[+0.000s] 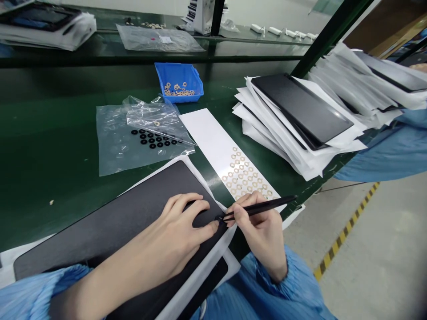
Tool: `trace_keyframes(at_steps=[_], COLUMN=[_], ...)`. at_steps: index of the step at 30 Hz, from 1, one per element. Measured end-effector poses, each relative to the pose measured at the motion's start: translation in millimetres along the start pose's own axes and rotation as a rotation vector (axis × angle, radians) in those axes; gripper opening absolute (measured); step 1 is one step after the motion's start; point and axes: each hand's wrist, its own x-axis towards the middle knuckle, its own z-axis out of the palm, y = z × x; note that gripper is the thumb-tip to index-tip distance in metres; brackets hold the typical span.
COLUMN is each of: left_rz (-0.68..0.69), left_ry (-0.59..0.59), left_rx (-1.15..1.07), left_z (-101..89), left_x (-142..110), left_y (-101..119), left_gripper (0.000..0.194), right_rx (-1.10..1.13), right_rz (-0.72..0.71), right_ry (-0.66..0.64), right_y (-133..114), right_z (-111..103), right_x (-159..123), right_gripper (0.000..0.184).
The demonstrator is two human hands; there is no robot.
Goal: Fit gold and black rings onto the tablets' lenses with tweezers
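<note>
A large flat black panel (110, 213) lies on white sheeting in front of me. My left hand (182, 226) rests on it, fingers apart, the thumb tip beside a small dark round part (220, 219) near the panel's right corner. In my right hand (258, 226) is a pair of black tweezers (263, 206), its tips at that round part. Whether the tips grip it I cannot tell. Beyond the right hand lies a white strip (205, 133) carrying rows of small beige rings (245, 173). Under my arms, another black panel (213, 278) shows partly.
Behind the panel is a clear plastic bag (115, 142) with black rings (156, 138). A blue bin (180, 98) holds beige ring pieces. To the right stands a stack of black panels (300, 104) with white sheets. A shelf edge (83, 60) crosses the back; a blue sleeve (393, 146) shows at right.
</note>
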Motion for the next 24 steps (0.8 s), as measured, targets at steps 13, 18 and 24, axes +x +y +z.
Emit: trace_keyframes(at_steps=[13,18,24], left_rz=[0.008,0.005,0.024], left_ry=[0.036,0.046,0.074], left_rx=[0.004,0.014,0.008], left_z=[1.7,3.0,4.1], left_x=[0.1,1.3,0.4], left_y=[1.2,0.4,0.3], left_gripper=[0.038,0.038,0.037], right_rx=[-0.109,0.051,-0.042], right_rz=[-0.067,-0.016,-0.02], right_ry=[-0.197,-0.068,-0.037], right_y=[-2.6,0.3,-1.0], right_z=[-10.1,-6.8,-3.4], right_x=[6.8,1.9,-0.9], right_gripper=[0.018,0.016,0.016])
